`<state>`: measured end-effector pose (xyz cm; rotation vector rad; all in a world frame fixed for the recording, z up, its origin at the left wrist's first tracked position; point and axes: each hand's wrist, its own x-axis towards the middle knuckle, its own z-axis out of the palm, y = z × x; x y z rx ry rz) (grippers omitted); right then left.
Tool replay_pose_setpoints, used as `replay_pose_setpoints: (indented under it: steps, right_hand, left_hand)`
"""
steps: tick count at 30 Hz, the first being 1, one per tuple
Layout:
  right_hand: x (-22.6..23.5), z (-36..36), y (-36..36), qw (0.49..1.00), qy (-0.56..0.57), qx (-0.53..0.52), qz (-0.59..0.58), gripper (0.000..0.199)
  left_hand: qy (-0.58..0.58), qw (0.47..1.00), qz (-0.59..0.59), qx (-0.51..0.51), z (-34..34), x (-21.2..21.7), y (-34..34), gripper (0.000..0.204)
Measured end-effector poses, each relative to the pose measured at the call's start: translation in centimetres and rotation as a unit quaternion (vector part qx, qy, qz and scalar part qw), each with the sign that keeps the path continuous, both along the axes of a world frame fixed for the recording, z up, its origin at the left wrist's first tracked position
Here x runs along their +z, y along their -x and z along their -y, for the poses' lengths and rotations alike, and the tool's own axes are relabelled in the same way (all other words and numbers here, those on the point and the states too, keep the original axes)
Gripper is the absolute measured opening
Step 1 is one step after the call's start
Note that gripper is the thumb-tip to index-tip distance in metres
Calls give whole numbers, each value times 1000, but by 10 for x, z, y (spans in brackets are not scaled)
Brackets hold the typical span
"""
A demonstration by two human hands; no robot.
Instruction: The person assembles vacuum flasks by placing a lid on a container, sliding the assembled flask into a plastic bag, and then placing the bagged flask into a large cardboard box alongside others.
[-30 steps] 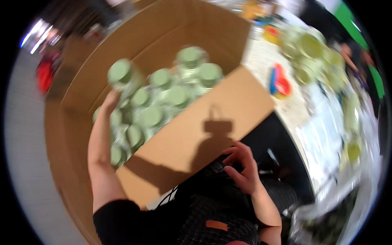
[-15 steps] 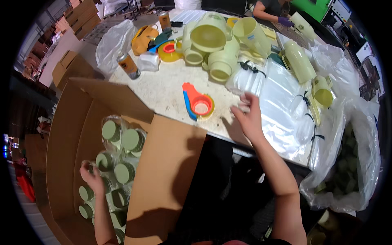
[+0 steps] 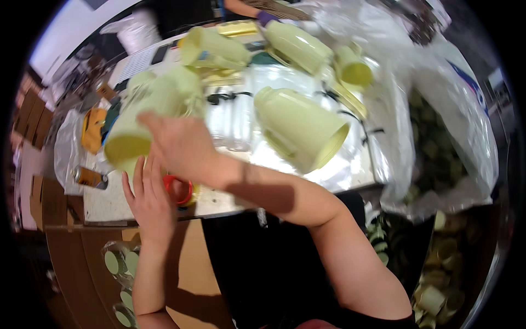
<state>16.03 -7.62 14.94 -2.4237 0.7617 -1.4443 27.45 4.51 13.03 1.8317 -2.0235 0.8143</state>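
Observation:
A pale yellow-green jug (image 3: 127, 127) is tilted over the table, its wide mouth toward the lower left. My right hand (image 3: 186, 147), smeared by motion, is against the jug's right side and appears to grip it; its fingers are partly hidden. Just below the mouth, my left hand (image 3: 150, 200) has its fingers spread, close to or touching the jug. Under my hands sits a tape dispenser with a red ring (image 3: 179, 191), partly covered. A second pale jug (image 3: 301, 129) lies on its side on clear plastic bags (image 3: 274, 155).
More pale jugs (image 3: 213, 48) lie at the back. A co-worker's purple-gloved hand (image 3: 267, 18) is by another jug (image 3: 298, 46). A spray can (image 3: 90, 178) is at left. A lined bag (image 3: 394, 159) of dark green pieces stands right; a carton (image 3: 82, 257) with green-lidded items is lower left.
The view has swung right. My left hand has left the carton for the jug, and my right hand has moved to it too. A jug now lies on the plastic bags.

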Motion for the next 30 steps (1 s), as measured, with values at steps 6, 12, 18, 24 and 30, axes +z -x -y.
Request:
replay_pose_setpoints:
  steps: [6, 12, 18, 24, 30]
  right_hand:
    - [-71, -49, 188, 993, 10, -3, -115, 44]
    - [-39, -79, 278, 900, -133, -334, -247, 101]
    - [-69, -86, 367, 903, -373, -147, 153, 99]
    - [-23, -7, 340, 749, -456, -50, 479, 75]
    - [-34, -21, 443, 890, -12, -403, 212, 58]
  left_hand:
    - [91, 992, -56, -65, -18, 7, -16, 17]
    - [100, 794, -597, -50, -105, 8, 25, 36]
    - [49, 663, -742, -83, -145, -13, 76, 46]
    - [0, 568, -811, -137, -133, -14, 104, 52]
    - [-52, 440, -886, -138, -125, -14, 122, 52]
